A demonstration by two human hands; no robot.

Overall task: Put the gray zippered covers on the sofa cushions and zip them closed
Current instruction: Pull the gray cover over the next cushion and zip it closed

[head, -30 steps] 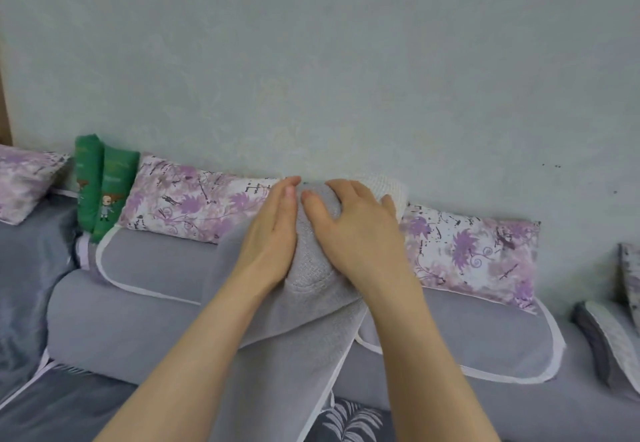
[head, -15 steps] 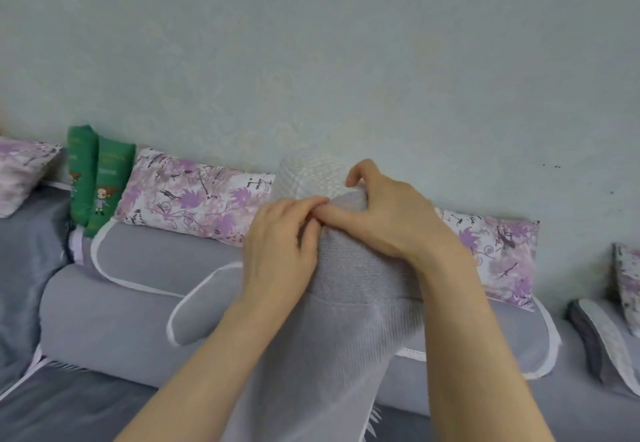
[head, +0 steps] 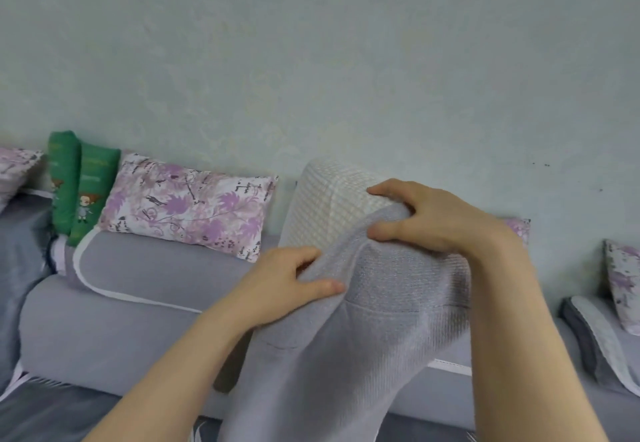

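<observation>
The gray ribbed fabric cover [head: 391, 303] is gripped by the left hand [head: 287, 282] and right hand [head: 440, 223], fingers clamped on its edge, partway over the cream waffle-textured cushion [head: 332, 206]; judged next, it must be drawn over the bare corner.

This is a home living room. A long gray sofa [head: 104, 331] stands against a pale textured wall [head: 311, 61]. A piped gray cushion [head: 156, 268], purple floral pillows [head: 187, 206] and a green cartoon pillow [head: 86, 192] are propped along its back.
</observation>
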